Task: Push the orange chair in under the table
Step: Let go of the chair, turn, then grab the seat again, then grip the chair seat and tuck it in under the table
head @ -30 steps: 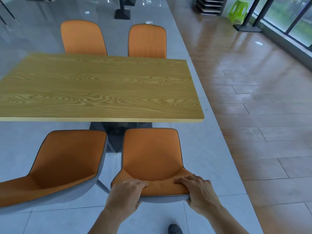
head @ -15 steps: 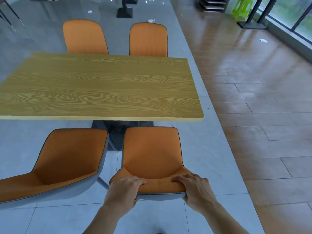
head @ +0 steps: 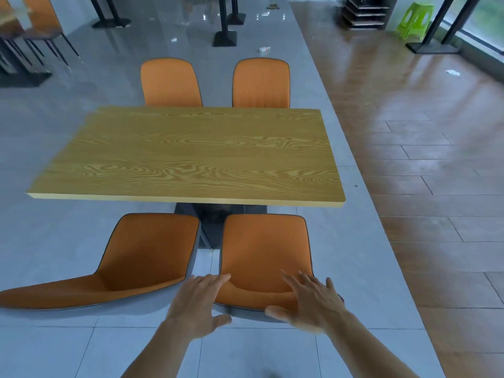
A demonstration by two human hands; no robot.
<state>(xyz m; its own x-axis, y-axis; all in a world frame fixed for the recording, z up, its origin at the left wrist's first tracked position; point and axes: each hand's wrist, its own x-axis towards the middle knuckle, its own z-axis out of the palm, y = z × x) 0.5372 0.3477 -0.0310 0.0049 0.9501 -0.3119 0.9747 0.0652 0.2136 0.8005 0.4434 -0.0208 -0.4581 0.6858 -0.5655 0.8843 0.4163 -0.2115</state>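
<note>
The orange chair (head: 261,249) with a grey shell stands just short of the near edge of the wood-grain table (head: 191,156), its seat in front of the table's dark base. My left hand (head: 199,304) hovers at the left end of the chair's backrest top with straight, spread fingers. My right hand (head: 311,301) lies over the right end of the backrest top, fingers also spread and straight. Neither hand grips the chair.
A second orange chair (head: 131,266) sits turned to the left beside it. Two more orange chairs (head: 171,83) stand at the table's far side. A brown wooden floor (head: 422,159) runs along the right. Table bases (head: 225,36) and a green stool (head: 414,20) are farther back.
Both hands have let go of the backrest and their fingers have straightened. The chair has moved a little closer to the table's edge, and the view has lifted.
</note>
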